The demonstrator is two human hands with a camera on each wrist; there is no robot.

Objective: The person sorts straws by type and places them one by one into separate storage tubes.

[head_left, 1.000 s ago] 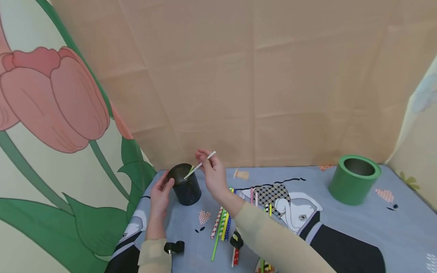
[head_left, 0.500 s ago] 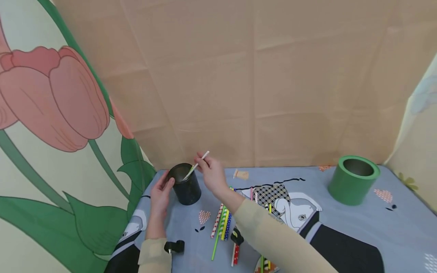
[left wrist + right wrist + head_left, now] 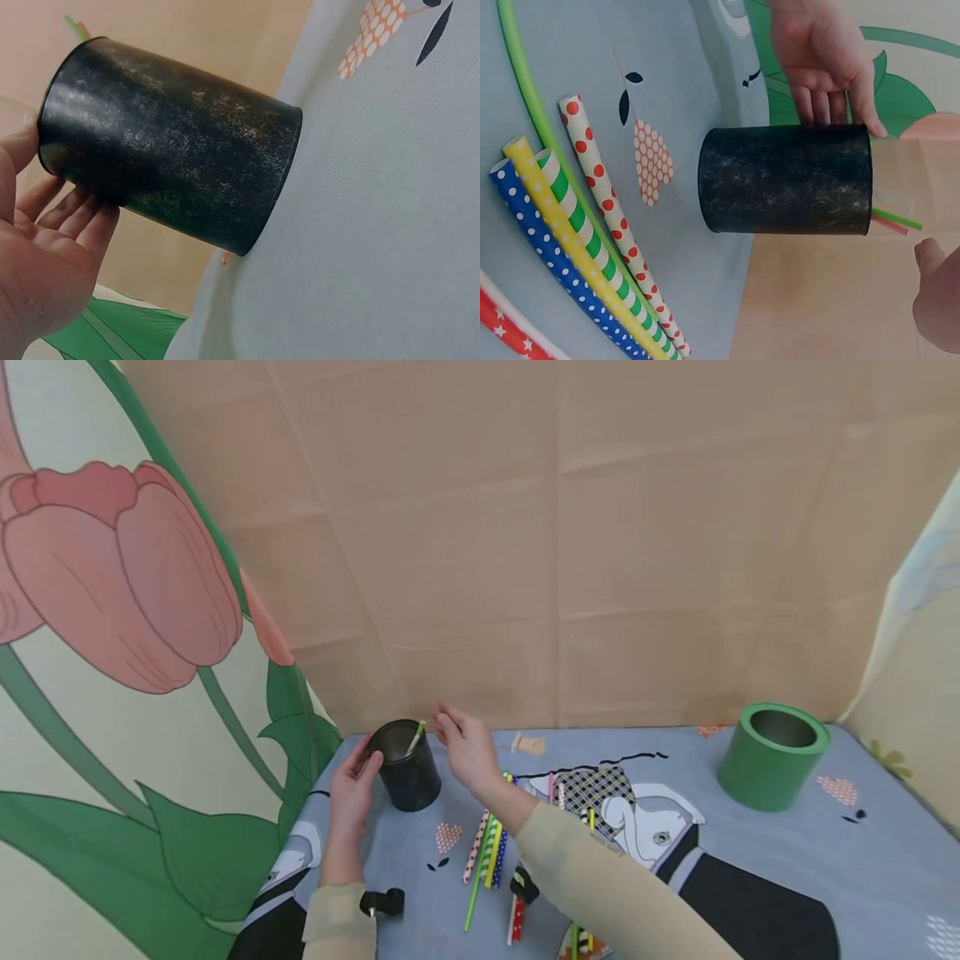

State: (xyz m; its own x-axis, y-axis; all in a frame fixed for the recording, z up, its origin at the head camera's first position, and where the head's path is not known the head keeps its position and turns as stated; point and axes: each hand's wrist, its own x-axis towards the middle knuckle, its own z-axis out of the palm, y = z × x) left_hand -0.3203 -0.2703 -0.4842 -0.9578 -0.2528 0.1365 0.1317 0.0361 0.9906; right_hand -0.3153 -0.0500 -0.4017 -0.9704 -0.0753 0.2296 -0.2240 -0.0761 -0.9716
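A black cylindrical can (image 3: 412,783) stands at the table's far left corner. My left hand (image 3: 351,797) holds its left side, thumb at the rim and fingers reaching behind the wall. From the can's mouth a green straw (image 3: 416,737) sticks out, and the right wrist view also shows the tip of a pink straw (image 3: 891,224). Just right of the rim hovers my right hand (image 3: 471,750), fingers loosely bent and thumb near the forefinger, with no straw showing in it. The inside of the can is mostly hidden.
Patterned paper straws (image 3: 487,852) lie bunched in front of the can, among them a red-dotted straw (image 3: 600,180) and a blue dotted straw (image 3: 532,225). More straws lie partly under my right forearm. A green canister (image 3: 772,772) stands at the back right.
The white straw that my right hand held slanting over the can has gone down and out of sight at the rim. My right hand has dropped slightly; my left stays on the can.
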